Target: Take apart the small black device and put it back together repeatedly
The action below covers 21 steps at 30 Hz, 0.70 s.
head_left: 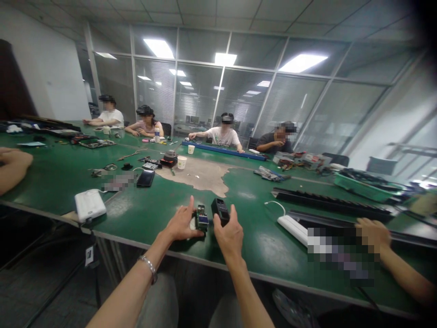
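Observation:
My left hand (182, 223) grips a small green circuit board assembly (202, 218) from its left side, with the thumb along the near edge. Dark blue and metallic parts show on its upper face. Close to its right, my right hand (229, 234) holds a black plastic housing (221, 210) between thumb and fingers. The housing is tilted, and a gap separates it from the board. Both are held low over the near edge of the green table (262, 214). A silver bracelet circles my left wrist.
To the left lie a white power bank (90, 205) and a black phone (146, 178). Two paper cups (182, 162) stand farther back. On the right are a white power strip (292, 229), long black rails (331, 202), a green basket (365, 187) and another person's hand (373, 234). Several people sit opposite.

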Available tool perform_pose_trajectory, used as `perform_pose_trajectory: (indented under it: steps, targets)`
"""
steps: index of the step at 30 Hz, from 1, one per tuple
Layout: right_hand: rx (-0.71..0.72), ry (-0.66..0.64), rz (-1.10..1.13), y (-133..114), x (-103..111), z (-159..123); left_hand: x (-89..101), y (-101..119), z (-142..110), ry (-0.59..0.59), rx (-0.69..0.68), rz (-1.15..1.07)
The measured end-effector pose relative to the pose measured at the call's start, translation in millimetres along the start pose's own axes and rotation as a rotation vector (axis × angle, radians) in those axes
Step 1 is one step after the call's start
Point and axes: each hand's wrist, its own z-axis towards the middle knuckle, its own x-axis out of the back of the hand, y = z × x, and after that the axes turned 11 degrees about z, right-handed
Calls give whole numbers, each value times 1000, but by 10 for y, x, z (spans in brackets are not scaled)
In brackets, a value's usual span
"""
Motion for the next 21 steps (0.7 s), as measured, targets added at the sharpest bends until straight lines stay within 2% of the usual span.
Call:
perform_pose_trajectory:
  steps: [4, 10, 16, 21]
  targets:
    - [-37, -16, -68, 241, 11, -84, 8, 3, 6, -10, 12, -4]
    - [-54, -16, -154, 342, -54, -167, -4, 5, 10, 6, 26, -3]
    - [117, 66, -71, 439, -98, -188, -50, -30, 19, 5, 25, 3]
    - [135, 89, -19, 480, -100, -194, -59, -64, 16, 0, 19, -21]
